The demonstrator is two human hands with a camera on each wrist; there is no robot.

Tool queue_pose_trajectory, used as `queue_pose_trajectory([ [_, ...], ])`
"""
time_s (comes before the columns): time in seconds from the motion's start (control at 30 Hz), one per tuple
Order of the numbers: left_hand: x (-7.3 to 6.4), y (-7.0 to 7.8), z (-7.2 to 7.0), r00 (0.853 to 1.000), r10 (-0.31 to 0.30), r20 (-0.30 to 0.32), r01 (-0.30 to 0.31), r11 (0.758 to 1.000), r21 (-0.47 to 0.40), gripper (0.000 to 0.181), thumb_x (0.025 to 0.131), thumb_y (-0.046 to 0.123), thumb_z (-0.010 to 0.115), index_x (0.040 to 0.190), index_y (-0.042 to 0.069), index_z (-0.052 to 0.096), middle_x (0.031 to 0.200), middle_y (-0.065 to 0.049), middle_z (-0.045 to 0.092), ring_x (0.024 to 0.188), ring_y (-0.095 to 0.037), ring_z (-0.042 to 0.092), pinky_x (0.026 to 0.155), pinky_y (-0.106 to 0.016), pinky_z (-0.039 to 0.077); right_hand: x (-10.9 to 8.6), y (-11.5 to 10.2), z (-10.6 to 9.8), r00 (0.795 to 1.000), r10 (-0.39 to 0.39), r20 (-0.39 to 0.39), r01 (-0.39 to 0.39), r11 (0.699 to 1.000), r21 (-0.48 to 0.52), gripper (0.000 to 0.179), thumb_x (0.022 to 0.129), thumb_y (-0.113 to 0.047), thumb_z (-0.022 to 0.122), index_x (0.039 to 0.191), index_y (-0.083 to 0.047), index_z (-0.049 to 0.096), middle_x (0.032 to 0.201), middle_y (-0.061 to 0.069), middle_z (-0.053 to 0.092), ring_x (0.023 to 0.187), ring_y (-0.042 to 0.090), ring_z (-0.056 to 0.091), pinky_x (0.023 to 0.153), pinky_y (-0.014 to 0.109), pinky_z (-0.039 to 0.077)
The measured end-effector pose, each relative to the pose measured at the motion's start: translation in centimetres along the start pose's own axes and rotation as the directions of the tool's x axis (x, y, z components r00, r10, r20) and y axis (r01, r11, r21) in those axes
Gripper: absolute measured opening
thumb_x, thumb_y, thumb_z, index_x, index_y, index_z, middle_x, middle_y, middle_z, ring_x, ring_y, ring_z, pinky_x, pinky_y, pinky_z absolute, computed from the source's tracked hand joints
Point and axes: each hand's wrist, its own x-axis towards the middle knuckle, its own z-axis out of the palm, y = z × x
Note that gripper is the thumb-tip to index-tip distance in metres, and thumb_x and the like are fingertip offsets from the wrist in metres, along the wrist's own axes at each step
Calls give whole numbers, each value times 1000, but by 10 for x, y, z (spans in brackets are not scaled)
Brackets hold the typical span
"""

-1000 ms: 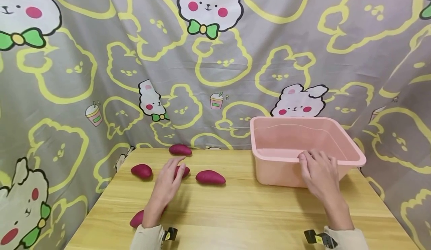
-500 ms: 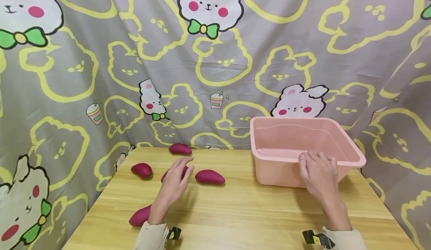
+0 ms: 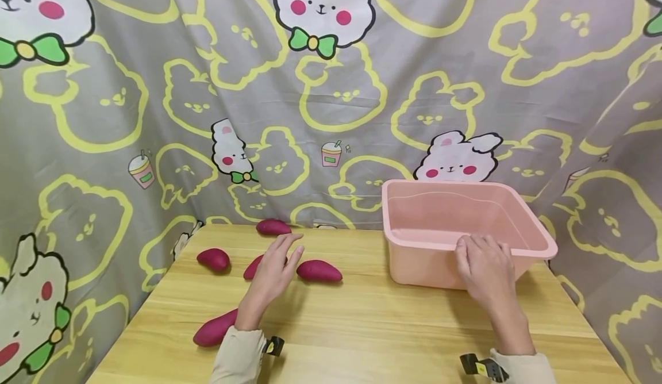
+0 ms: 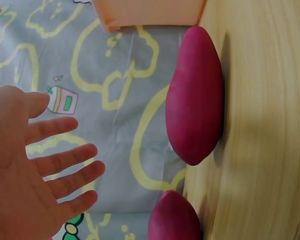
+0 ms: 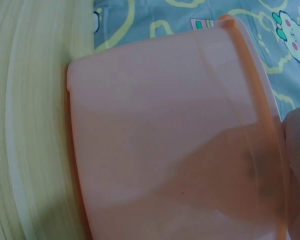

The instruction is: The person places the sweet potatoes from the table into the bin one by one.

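Observation:
My left hand [image 3: 273, 275] hovers over the table with its fingers extended and nothing held. It partly hides one purple sweet potato [image 3: 253, 268]. Just right of the fingers lies a second sweet potato [image 3: 320, 271]. In the left wrist view the spread palm [image 4: 35, 170] stands apart from a sweet potato [image 4: 195, 100]. My right hand [image 3: 487, 269] grips the near rim of a pink plastic bin [image 3: 421, 266], fingers hooked over the edge. The right wrist view shows the bin's outer wall [image 5: 165, 130] and part of that hand [image 5: 297, 145] at the rim.
More sweet potatoes lie on the wooden table [image 3: 362, 338]: one at the back [image 3: 273, 227], one at the left [image 3: 214, 260], one near the left forearm [image 3: 214, 329]. A patterned grey curtain [image 3: 357, 114] hangs behind and along the sides.
My left hand has shifted to the right, uncovering the left end of the sweet potato beneath it. My right hand stays on the bin's rim.

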Motion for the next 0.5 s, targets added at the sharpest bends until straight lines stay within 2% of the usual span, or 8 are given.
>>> queue_pose_trajectory([
  [0.27, 9, -2, 7, 1000, 0, 9, 0, 1000, -23, 37, 109, 34, 51, 137, 12, 63, 134, -9, 61, 126, -33, 56, 103, -54, 46, 0, -2, -1, 1000, 3, 0, -3, 1000, -3, 33, 104, -17, 43, 73, -11, 52, 75, 10, 61, 81, 37, 55, 77, 54, 38],
  [0.4, 12, -2, 12, 1000, 15, -5, -15, 998, -54, 36, 108, 31, 53, 136, 10, 63, 132, -11, 62, 126, -34, 57, 103, -55, 46, -1, -2, 1, 1000, -3, -8, 3, 1000, -8, 32, 104, -17, 43, 74, -10, 52, 76, 11, 61, 81, 37, 56, 77, 55, 38],
  [0.5, 12, -2, 15, 1000, 0, 2, 1, 998, -63, 36, 108, 31, 52, 136, 10, 63, 133, -11, 62, 127, -34, 56, 103, -55, 45, -1, -3, 1, 1000, -7, -8, 7, 1000, -11, 31, 104, -17, 42, 75, -10, 52, 77, 10, 61, 81, 37, 55, 76, 54, 37],
])
